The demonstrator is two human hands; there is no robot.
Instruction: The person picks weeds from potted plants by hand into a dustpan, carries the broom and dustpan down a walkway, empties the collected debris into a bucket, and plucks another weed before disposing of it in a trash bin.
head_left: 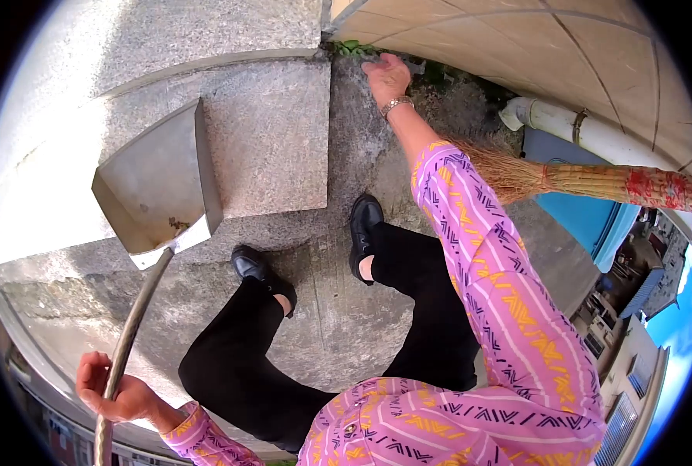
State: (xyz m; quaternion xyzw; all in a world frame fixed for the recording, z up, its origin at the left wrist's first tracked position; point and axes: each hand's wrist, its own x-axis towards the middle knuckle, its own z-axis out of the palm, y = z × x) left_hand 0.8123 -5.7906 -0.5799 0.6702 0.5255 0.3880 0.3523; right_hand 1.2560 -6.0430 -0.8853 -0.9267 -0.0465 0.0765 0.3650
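My left hand (117, 392) is closed around the long metal handle (134, 318) of a dustpan. The pan (156, 186) is grey metal and lies tilted on the concrete, with a little brown debris (178, 224) near its handle end. At the foot of the wall my right hand (389, 79) reaches down, a watch (396, 105) on its wrist. Its thumb stands apart from the fingers, which are foreshortened, and nothing shows in them. Small green weeds (354, 49) grow right beside its fingertips. A straw broom (556, 179) is beyond my right forearm, its bristle ends partly hidden by the sleeve.
A tiled wall (532, 46) rises along the upper right, with a white drainpipe (594, 140) at its base. Near it is a blue panel (579, 217). A raised concrete slab (272, 140) lies ahead of my black shoes (365, 221). Buildings show at the lower right.
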